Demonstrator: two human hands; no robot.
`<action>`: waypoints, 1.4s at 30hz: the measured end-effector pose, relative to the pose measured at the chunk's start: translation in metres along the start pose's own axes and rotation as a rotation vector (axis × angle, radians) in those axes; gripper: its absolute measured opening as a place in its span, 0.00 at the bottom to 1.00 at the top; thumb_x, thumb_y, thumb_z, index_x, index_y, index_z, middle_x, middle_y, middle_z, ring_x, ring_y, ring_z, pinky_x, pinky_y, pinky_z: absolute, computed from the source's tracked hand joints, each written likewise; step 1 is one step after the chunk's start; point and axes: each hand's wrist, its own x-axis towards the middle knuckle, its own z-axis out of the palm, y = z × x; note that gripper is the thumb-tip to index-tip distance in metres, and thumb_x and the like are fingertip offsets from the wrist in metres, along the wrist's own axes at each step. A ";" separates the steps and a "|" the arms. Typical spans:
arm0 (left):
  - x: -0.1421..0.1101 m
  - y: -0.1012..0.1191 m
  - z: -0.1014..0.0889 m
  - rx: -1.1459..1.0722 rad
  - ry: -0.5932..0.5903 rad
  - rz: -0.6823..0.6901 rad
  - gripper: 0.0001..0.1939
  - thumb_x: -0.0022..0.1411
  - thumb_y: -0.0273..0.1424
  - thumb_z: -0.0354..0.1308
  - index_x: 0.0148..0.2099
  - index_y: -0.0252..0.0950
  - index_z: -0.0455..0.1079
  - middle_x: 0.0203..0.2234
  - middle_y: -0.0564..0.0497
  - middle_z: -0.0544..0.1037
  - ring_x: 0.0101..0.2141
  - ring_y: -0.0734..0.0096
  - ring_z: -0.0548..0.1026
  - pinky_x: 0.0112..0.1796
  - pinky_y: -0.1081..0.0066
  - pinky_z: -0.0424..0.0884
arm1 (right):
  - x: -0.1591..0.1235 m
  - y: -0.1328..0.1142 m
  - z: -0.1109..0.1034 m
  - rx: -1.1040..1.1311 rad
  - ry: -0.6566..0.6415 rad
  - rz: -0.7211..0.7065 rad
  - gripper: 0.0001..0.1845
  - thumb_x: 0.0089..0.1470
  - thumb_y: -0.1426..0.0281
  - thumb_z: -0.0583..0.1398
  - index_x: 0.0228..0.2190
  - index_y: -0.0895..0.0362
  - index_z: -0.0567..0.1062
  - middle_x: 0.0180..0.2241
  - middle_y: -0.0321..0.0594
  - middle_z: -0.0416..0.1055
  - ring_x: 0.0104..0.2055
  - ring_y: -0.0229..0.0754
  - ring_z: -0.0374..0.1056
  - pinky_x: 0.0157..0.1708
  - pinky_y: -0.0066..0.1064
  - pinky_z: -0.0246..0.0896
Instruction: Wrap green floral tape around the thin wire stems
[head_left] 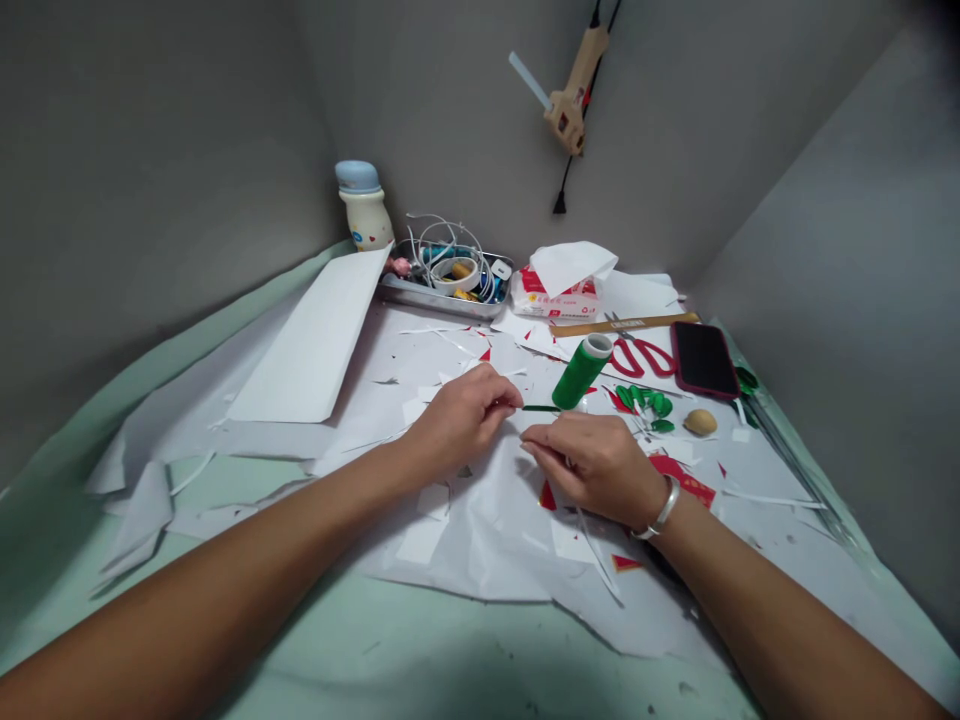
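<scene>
Pinching dark strip [540,408] in left hand [466,418] — can't tell grip of right hand [594,456] — seemingly done with green pieces [661,405], not yet with strip.

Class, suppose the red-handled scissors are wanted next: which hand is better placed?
The right hand, probably: it is nearer the red-handled scissors, though whether it holds anything is unclear. The left hand is farther away and seems to pinch a thin green strip.

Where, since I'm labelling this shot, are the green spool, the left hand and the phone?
Green spool [577,377]: head view, on its green side.
Left hand [466,413]: head view, back of hand.
Phone [705,360]: head view, dark screen.
</scene>
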 end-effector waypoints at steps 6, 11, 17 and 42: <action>-0.003 0.001 0.003 -0.006 -0.188 0.107 0.10 0.60 0.22 0.50 0.39 0.38 0.72 0.34 0.50 0.73 0.36 0.71 0.71 0.38 0.70 0.67 | 0.004 0.015 -0.001 0.169 0.163 0.216 0.09 0.58 0.69 0.57 0.33 0.55 0.78 0.28 0.36 0.76 0.29 0.37 0.68 0.31 0.27 0.60; -0.001 0.008 -0.002 -0.200 -0.171 0.049 0.08 0.60 0.25 0.53 0.38 0.38 0.73 0.34 0.51 0.75 0.36 0.72 0.72 0.40 0.70 0.67 | 0.004 0.029 0.006 0.391 -0.016 0.390 0.10 0.57 0.66 0.57 0.33 0.55 0.78 0.30 0.35 0.77 0.30 0.37 0.70 0.30 0.26 0.62; 0.002 0.004 -0.003 -0.169 0.053 -0.112 0.07 0.59 0.27 0.55 0.38 0.37 0.74 0.34 0.51 0.76 0.33 0.72 0.72 0.38 0.69 0.68 | 0.001 0.013 0.008 0.149 -0.135 0.157 0.09 0.57 0.69 0.56 0.32 0.54 0.78 0.28 0.35 0.75 0.30 0.37 0.67 0.32 0.27 0.58; 0.000 -0.005 0.003 0.001 0.095 -0.092 0.09 0.59 0.25 0.54 0.38 0.37 0.75 0.33 0.50 0.76 0.34 0.71 0.73 0.39 0.69 0.68 | 0.000 0.001 0.005 -0.014 -0.065 0.003 0.09 0.57 0.71 0.56 0.35 0.55 0.77 0.26 0.37 0.74 0.29 0.38 0.66 0.31 0.29 0.57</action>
